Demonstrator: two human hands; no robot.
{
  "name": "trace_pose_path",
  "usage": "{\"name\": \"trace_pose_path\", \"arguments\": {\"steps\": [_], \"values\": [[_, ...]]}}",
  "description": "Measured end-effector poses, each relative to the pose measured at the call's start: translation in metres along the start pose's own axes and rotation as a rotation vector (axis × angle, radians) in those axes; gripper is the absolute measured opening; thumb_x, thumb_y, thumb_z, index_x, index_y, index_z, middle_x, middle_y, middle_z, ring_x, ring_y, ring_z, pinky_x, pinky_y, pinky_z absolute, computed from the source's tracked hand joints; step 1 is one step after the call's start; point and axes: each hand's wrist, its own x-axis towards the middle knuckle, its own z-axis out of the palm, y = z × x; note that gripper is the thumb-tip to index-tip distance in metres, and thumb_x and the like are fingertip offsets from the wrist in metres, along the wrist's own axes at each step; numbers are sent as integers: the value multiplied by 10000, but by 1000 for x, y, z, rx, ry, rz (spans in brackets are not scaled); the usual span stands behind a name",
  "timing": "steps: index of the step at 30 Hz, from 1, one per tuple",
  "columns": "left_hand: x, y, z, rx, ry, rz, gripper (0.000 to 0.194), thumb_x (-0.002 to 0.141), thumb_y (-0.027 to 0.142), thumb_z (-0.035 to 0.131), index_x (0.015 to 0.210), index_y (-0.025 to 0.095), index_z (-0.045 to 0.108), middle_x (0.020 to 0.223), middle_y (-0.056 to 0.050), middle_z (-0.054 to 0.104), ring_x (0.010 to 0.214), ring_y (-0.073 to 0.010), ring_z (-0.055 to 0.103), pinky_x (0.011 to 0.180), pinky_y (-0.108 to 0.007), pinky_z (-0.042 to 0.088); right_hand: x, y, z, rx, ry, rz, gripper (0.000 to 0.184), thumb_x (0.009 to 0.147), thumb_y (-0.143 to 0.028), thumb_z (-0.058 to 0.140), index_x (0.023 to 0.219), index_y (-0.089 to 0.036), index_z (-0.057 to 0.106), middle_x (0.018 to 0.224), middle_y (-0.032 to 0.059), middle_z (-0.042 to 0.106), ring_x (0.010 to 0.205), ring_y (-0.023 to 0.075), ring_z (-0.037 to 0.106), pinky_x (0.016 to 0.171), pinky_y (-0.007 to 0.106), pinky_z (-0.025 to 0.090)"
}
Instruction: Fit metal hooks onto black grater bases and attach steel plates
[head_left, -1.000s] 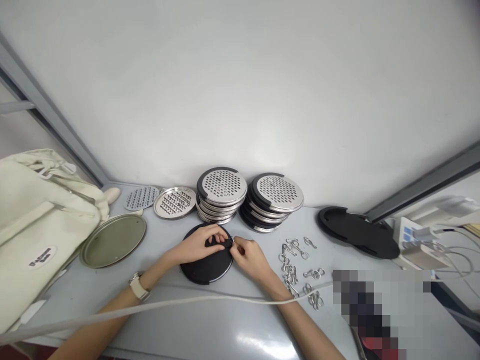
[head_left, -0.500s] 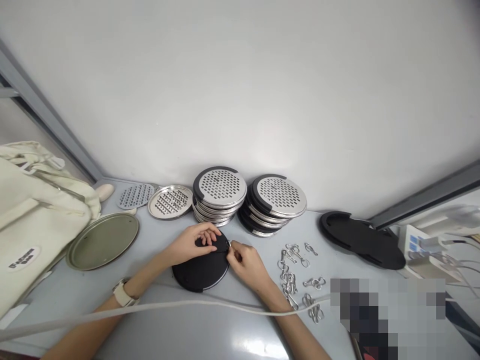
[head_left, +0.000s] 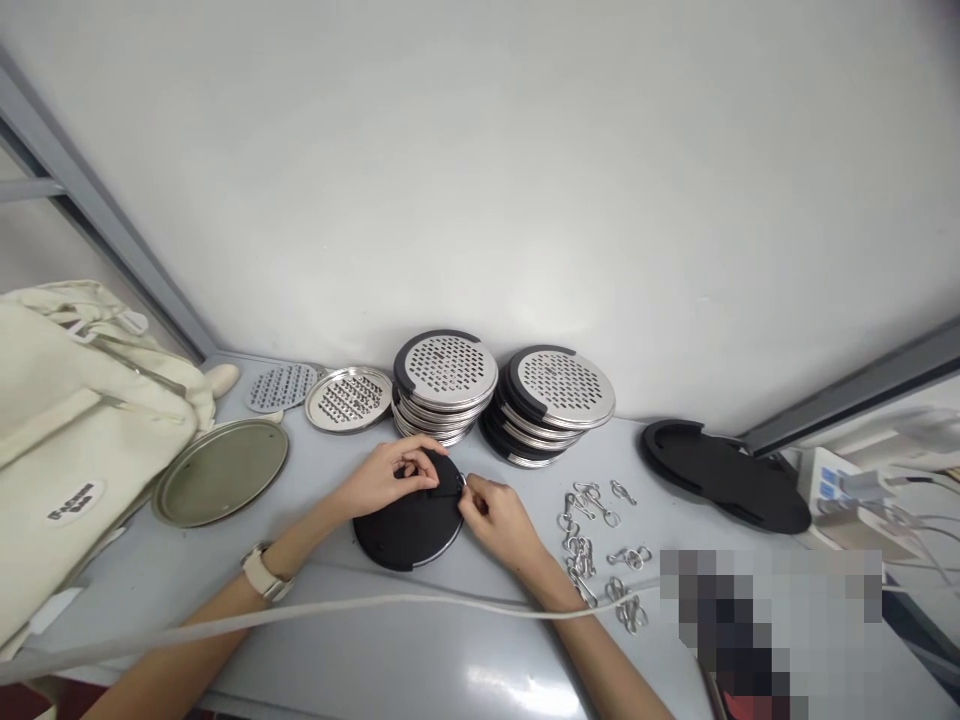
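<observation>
Round black disc (head_left: 409, 532), partly silver-edged — right hand (head_left: 493, 512) pinching metal clip (head_left: 462, 482), left hand (head_left: 382, 482) — grip unclear

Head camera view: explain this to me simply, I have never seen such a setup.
There is no machine: a person works with two bare hands. All the pictures come from one camera worn on the head, looking forward and down.

The left hand is over a black disc on the grey table. The right hand pinches a small metal piece at the disc's edge, too small to make out fully.

To the right lie loose metal clasps and black plates. Behind stand two stacks of perforated plates; to the left are an olive lid-like disc and a cream bag.
</observation>
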Motion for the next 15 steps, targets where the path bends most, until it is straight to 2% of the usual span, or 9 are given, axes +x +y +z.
{"name": "trace_pose_path", "arguments": {"steps": [6, 15], "values": [[0, 1, 1, 49, 16, -1, 256, 838, 309, 624, 1063, 186, 622, 814, -13, 694, 658, -119, 556, 600, -215, 391, 0, 1, 0, -9, -10, -3, 255, 840, -205, 429, 600, -193, 344, 533, -49, 392, 514, 88, 339, 530, 216, 237], [0, 0, 2, 28, -23, 2, 243, 888, 327, 550, 1061, 172, 621, 933, -53, 709, 873, -175, 646, 781, -254, 481, 0, 0, -2, -30, -11, -5, 236, 843, -202, 430, 611, -196, 388, 539, -41, 426, 512, 96, 359, 530, 215, 255]]}}
